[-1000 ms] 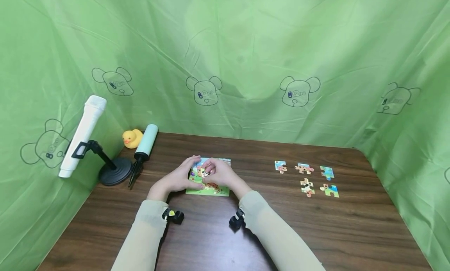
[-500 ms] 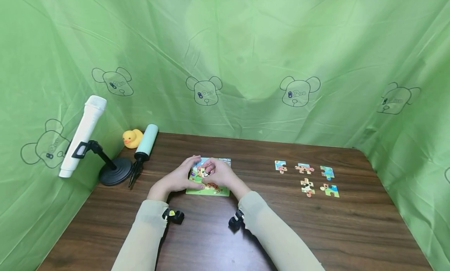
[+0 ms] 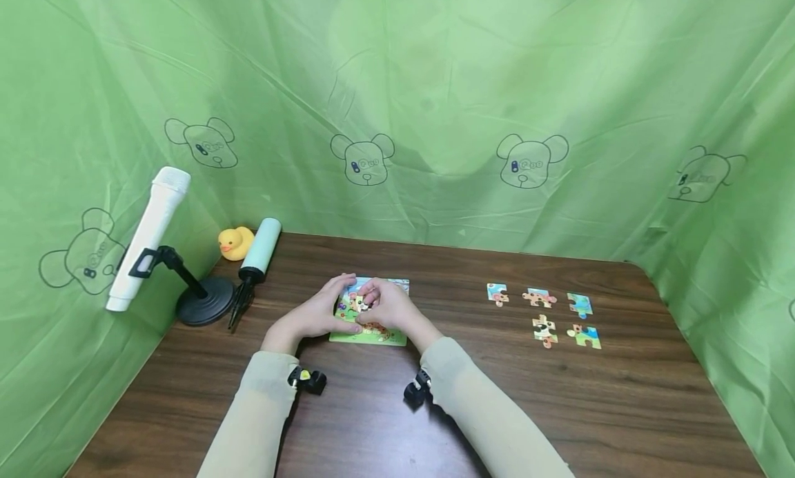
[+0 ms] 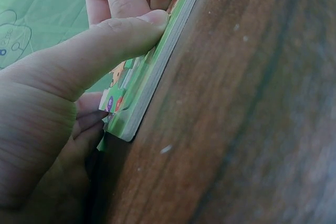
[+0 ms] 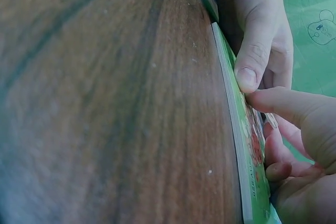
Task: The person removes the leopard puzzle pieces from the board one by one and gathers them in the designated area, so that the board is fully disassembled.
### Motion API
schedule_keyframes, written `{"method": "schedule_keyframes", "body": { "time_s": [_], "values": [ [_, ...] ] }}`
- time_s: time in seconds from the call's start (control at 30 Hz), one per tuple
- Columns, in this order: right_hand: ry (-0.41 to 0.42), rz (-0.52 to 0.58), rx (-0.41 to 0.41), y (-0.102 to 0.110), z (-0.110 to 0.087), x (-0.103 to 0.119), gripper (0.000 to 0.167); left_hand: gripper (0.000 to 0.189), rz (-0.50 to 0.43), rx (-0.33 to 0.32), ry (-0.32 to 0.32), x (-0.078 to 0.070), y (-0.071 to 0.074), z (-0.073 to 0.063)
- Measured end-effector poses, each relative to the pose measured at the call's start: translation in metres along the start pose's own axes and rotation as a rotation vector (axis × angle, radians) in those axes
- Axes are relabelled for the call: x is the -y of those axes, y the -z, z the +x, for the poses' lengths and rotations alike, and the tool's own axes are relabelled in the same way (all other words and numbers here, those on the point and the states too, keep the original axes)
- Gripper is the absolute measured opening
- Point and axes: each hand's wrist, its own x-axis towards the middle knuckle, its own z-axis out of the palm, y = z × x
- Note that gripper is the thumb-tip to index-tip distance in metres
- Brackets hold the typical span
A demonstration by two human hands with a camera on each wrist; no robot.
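Observation:
A small jigsaw puzzle board (image 3: 397, 339) with a colourful animal picture lies flat on the table between both hands. My left hand (image 3: 318, 312) spans its left side and holds it, the thumb (image 4: 126, 34) resting on the near part of the board and the fingers along the far left. My right hand (image 3: 390, 307) reaches over the board's middle, and its thumb and fingers pinch a small puzzle piece (image 5: 270, 119) close to the surface. The fingers hide much of that piece and of the picture below it.
Several loose puzzle pieces (image 3: 544, 331) lie spread on the right of the wooden table (image 3: 472, 402). On the left stand a white microphone (image 3: 149, 236) on a black stand (image 3: 205, 302), a pale green hand pump (image 3: 261, 247) and a yellow rubber duck (image 3: 236, 243). Green curtains (image 3: 435, 85) enclose the table.
The hands, board and loose pieces keep their places; the head view has only shifted very slightly.

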Motion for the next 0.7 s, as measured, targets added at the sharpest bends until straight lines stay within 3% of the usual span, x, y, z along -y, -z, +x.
{"method": "schedule_keyframes", "body": {
  "time_s": [0.4,0.7],
  "values": [
    [0.014,0.055,-0.034,0.016,-0.004,-0.007,0.045,0.115,0.002,-0.007,0.004,-0.001,0.0,0.001],
    [0.061,0.025,-0.064,0.057,-0.027,-0.018,0.048,0.116,0.015,-0.008,0.024,0.0,-0.001,0.0]
  ]
}}
